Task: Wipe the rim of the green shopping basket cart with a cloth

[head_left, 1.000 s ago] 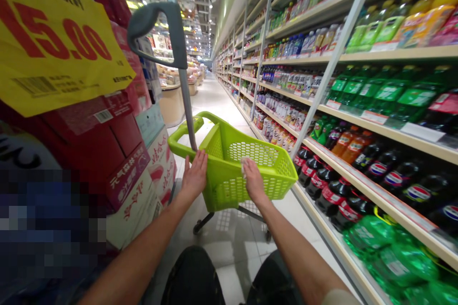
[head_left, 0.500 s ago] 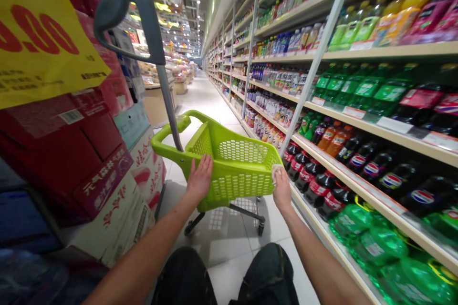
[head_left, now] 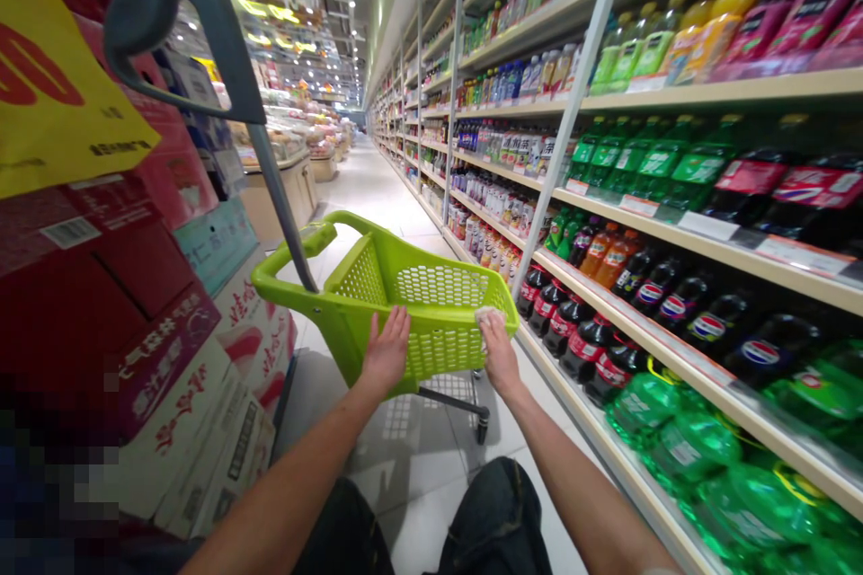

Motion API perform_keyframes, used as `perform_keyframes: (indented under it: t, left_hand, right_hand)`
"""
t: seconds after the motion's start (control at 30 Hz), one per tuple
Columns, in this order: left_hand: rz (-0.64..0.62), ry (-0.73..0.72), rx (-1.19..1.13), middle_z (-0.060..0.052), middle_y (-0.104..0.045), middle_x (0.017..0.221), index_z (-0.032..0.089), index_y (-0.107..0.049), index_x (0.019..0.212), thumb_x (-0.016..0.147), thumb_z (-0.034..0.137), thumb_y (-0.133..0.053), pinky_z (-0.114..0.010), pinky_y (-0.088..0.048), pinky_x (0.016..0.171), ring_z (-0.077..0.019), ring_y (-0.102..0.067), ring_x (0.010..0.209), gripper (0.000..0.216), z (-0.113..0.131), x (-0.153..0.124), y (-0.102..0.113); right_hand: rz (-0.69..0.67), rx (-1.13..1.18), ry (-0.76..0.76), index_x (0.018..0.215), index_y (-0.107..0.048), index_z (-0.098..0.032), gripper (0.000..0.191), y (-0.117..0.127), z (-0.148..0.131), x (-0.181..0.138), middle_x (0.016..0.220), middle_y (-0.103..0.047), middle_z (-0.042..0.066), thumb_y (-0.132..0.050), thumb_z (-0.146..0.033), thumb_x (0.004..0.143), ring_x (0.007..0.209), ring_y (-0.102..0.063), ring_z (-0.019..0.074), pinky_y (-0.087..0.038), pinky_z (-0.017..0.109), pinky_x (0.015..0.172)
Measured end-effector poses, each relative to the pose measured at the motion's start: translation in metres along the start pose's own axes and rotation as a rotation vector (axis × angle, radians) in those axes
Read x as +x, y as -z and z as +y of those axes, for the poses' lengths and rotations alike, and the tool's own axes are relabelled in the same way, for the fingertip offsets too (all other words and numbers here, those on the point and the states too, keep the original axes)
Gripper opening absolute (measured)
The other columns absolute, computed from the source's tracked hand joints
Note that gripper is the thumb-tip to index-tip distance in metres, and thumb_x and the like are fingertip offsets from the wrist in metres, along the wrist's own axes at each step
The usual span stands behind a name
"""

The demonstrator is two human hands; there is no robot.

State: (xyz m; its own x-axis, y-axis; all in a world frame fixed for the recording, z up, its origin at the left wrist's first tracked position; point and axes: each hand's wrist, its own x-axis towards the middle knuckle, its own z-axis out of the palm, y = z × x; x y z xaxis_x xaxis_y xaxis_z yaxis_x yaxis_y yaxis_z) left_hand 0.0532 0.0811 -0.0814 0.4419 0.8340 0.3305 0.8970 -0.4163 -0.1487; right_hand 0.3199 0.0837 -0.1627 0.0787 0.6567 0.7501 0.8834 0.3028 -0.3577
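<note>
A lime-green plastic shopping cart [head_left: 351, 310] with perforated walls stands in front of my knees, its basket holding nothing that I can see. My left hand [head_left: 387, 346] lies flat against the near side wall, fingers stretched together and pointing up to the rim. A crumpled whitish cloth or wipe [head_left: 488, 316] is pinched in my right hand [head_left: 499, 355], which presses it on the near rim toward the cart's right end. The grey handle [head_left: 182, 45] on a metal pole rises at the cart's left.
Shelves of drinks line the right, with cola bottles [head_left: 580, 346] and large green bottles [head_left: 701, 458] low down. Stacked cartons [head_left: 222, 359] and a yellow price sign [head_left: 60, 90] crowd the left. A tiled aisle [head_left: 368, 180] runs away ahead between shelves and display counters.
My right hand has slid left along the near rim with the cloth, away from the cart's right corner. My left hand stays on the side wall. The view has shifted slightly right.
</note>
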Motion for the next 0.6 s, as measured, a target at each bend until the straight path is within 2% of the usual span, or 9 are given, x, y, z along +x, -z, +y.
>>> perform_keyframes:
  t: [0.1,0.17,0.27,0.33,0.4,0.5,0.6]
  left_hand:
    - [0.0,-0.008,0.011,-0.009,-0.026,0.142,0.009,-0.035,0.131,0.07,0.004,-0.032,-0.052,-0.014,0.106,-0.0223,-0.022,0.132,0.061,0.002,-0.002,-0.003]
    - [0.006,-0.023,0.024,-0.008,-0.025,0.143,0.01,-0.034,0.131,0.07,0.004,-0.033,-0.052,-0.013,0.107,-0.0218,-0.02,0.132,0.062,0.001,-0.004,-0.005]
    - [0.01,-0.016,0.036,-0.008,-0.023,0.143,0.01,-0.033,0.132,0.07,0.004,-0.033,-0.051,-0.013,0.107,-0.0215,-0.019,0.133,0.062,-0.002,-0.006,-0.007]
    - [0.012,-0.023,0.041,-0.008,-0.024,0.143,0.011,-0.033,0.132,0.07,0.004,-0.033,-0.051,-0.012,0.107,-0.0216,-0.019,0.133,0.063,-0.003,-0.007,-0.008]
    - [0.025,-0.035,0.044,-0.008,-0.024,0.143,0.011,-0.032,0.133,0.07,0.005,-0.033,-0.051,-0.011,0.107,-0.0219,-0.018,0.133,0.063,-0.003,-0.006,-0.01]
    - [0.055,-0.051,0.037,-0.009,-0.024,0.143,0.011,-0.031,0.133,0.071,0.005,-0.033,-0.051,-0.01,0.108,-0.0219,-0.019,0.133,0.062,0.001,-0.007,-0.013]
    - [0.082,-0.083,0.02,-0.009,-0.023,0.143,0.011,-0.032,0.133,0.073,0.006,-0.032,-0.05,-0.009,0.108,-0.0211,-0.019,0.133,0.06,0.003,-0.011,-0.018]
  right_hand:
    - [0.038,-0.005,0.005,0.116,-0.054,-0.014,0.045,-0.003,-0.002,-0.009,0.134,-0.042,0.009,-0.03,-0.006,0.079,0.131,-0.024,0.0163,-0.028,0.041,0.106]
    - [0.061,-0.015,-0.048,0.114,-0.055,-0.013,0.044,-0.003,0.009,-0.031,0.134,-0.041,0.01,-0.029,-0.006,0.079,0.131,-0.023,0.0173,-0.029,0.042,0.105]
    - [-0.07,-0.001,-0.07,0.111,-0.058,-0.017,0.042,-0.003,0.025,-0.074,0.127,-0.05,0.008,-0.032,-0.008,0.079,0.127,-0.033,0.018,-0.036,0.04,0.101]
    - [-0.13,0.005,-0.069,0.112,-0.058,-0.02,0.044,-0.001,0.027,-0.09,0.123,-0.054,0.005,-0.034,-0.007,0.077,0.123,-0.04,0.0175,-0.039,0.037,0.099]
    - [-0.083,0.005,-0.073,0.117,-0.055,-0.021,0.05,0.003,0.021,-0.086,0.128,-0.049,0.005,-0.032,-0.004,0.075,0.124,-0.038,0.017,-0.037,0.036,0.1]
    - [0.024,0.014,-0.042,0.124,-0.047,-0.016,0.056,0.007,0.009,-0.057,0.138,-0.036,0.007,-0.028,-0.001,0.074,0.13,-0.027,0.018,-0.029,0.041,0.106]
    - [-0.01,0.026,0.013,0.122,-0.05,-0.015,0.051,0.0,0.002,-0.049,0.136,-0.039,0.009,-0.029,-0.002,0.077,0.131,-0.024,0.0186,-0.029,0.045,0.105]
